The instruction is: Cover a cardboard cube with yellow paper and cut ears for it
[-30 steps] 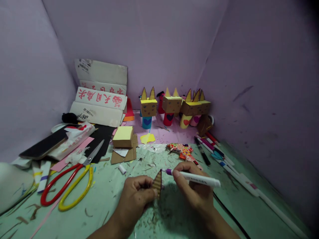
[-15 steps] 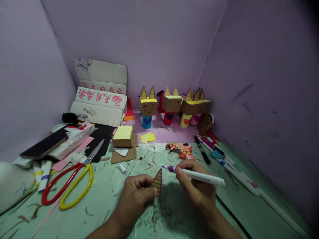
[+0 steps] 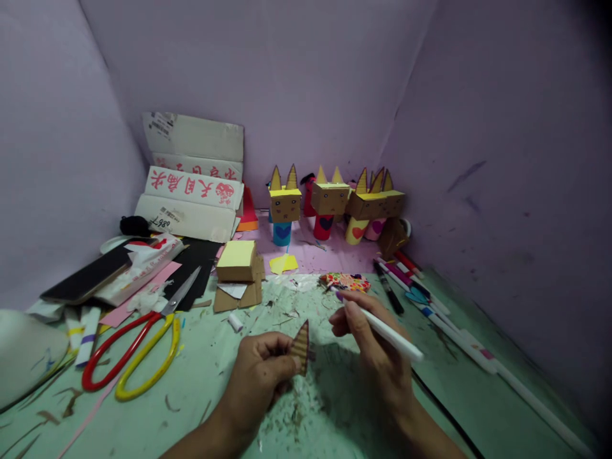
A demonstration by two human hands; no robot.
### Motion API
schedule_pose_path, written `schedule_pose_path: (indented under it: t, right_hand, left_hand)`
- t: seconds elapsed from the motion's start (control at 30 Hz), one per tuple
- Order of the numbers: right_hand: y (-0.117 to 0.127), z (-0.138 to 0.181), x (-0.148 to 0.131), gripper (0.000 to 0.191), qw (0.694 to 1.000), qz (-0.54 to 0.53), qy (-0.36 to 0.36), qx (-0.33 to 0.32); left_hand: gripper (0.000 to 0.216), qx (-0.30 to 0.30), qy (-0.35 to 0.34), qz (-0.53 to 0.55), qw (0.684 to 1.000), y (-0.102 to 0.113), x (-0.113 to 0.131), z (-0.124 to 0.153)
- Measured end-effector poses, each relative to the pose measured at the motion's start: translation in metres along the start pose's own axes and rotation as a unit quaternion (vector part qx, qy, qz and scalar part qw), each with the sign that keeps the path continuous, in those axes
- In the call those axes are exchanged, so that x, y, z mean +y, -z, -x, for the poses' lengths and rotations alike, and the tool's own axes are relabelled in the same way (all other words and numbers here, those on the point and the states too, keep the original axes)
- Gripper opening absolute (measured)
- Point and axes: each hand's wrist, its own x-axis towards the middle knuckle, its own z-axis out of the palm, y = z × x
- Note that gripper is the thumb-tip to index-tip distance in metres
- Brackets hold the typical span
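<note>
My left hand (image 3: pixel 262 376) pinches a small pointed cardboard piece (image 3: pixel 301 347), striped like corrugated board and dark along its right edge. Its tip points up. In my right hand (image 3: pixel 373 344) is a white marker pen (image 3: pixel 389 335) with a purple tip end, held apart from the cardboard piece and slanting up to the left. A small white cap (image 3: pixel 235 322) lies on the table left of the cardboard piece. Behind my right hand sits a patterned floral item (image 3: pixel 347 281), partly hidden by the fingers.
Scissors (image 3: pixel 148 338) with red and yellow handles lie at left. A cardboard box (image 3: pixel 236 261) with a yellow top stands behind. Cardboard figures with pointed ears (image 3: pixel 285 205) line the back. Several pens (image 3: pixel 433 312) and a black marker (image 3: pixel 389 290) lie at right. A folded white carton (image 3: pixel 191 197) leans at back left.
The marker has moved away from the cardboard piece's tip, and my right hand has turned, tilting the pen more steeply. The cardboard piece has tipped slightly in my left hand.
</note>
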Motion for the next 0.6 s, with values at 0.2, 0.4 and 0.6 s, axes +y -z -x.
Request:
schedule_pose_path:
  t: [0.2, 0.4, 0.6]
  right_hand:
    - [-0.013, 0.003, 0.001, 0.039, 0.958, -0.182, -0.167, -0.144]
    - [-0.023, 0.008, 0.0, 0.036, 0.949, -0.205, -0.195, -0.14]
    - [-0.021, 0.005, 0.001, 0.035, 0.94, -0.256, -0.194, -0.117]
  left_hand:
    - [0.006, -0.016, -0.01, 0.037, 0.999, -0.001, 0.0, -0.001]
    - [0.007, -0.043, -0.031, 0.031, 0.998, -0.005, 0.003, 0.0]
    - [0.014, -0.036, -0.04, 0.005, 0.999, -0.007, 0.003, 0.001]
